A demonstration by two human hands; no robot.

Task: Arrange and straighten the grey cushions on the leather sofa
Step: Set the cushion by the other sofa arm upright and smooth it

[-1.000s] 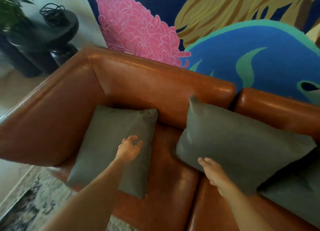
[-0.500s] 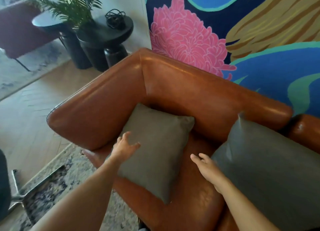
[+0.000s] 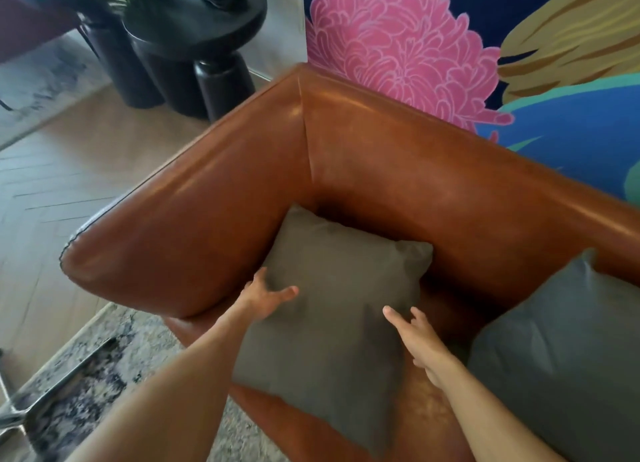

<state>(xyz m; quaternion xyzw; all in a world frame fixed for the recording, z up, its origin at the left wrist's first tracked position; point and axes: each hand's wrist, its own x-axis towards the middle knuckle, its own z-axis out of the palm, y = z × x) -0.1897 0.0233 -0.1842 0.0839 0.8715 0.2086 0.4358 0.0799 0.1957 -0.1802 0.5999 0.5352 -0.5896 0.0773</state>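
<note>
A grey cushion lies flat in the corner of the brown leather sofa, its near end hanging over the seat's front edge. My left hand rests on the cushion's left edge with fingers spread, beside the armrest. My right hand reaches to the cushion's right edge, fingers apart, touching or just above it. A second, larger grey cushion leans against the sofa back at the right, apart from both hands.
The sofa's left armrest borders the cushion closely. Black round side tables and a plant stand beyond the sofa corner. A patterned rug and wood floor lie to the left. A painted mural wall is behind the sofa.
My view has swung left toward the sofa corner. My right hand has left the larger cushion and moved to the corner cushion's right edge. My left hand has slid to that cushion's left edge.
</note>
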